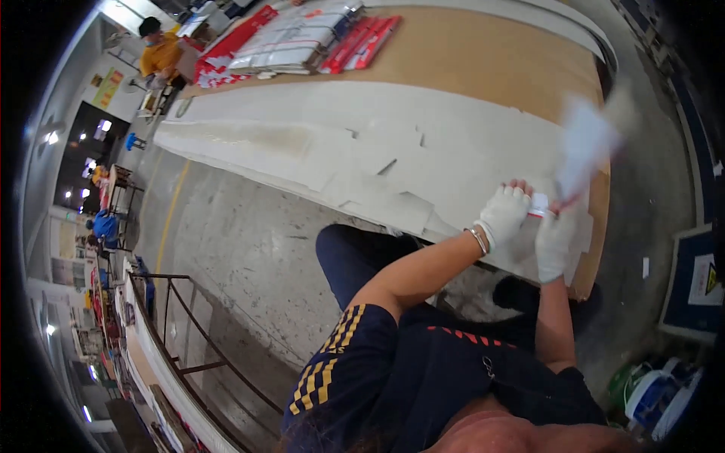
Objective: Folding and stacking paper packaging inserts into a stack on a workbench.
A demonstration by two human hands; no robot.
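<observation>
Both my hands wear white gloves with bare fingertips and are close together over the near right part of the table. My left hand [504, 215] is closed, its fingertips at a small flat white piece with a red edge [538, 204]. My right hand [555, 243] is closed too, at the base of a pale sheet-like thing [583, 147] that stands up beyond it. Motion smears this sheet, so its kind and outline cannot be made out. Whether the small piece and the sheet are joined is not clear.
A long table [317, 136] has a torn white covering over brown board. Stacked white packs [298, 38] and red-and-white packs [362, 44] lie at its far end. A person in yellow [160, 57] is beyond. A metal-framed rack [181, 325] stands left; a blue board [693, 287] stands right.
</observation>
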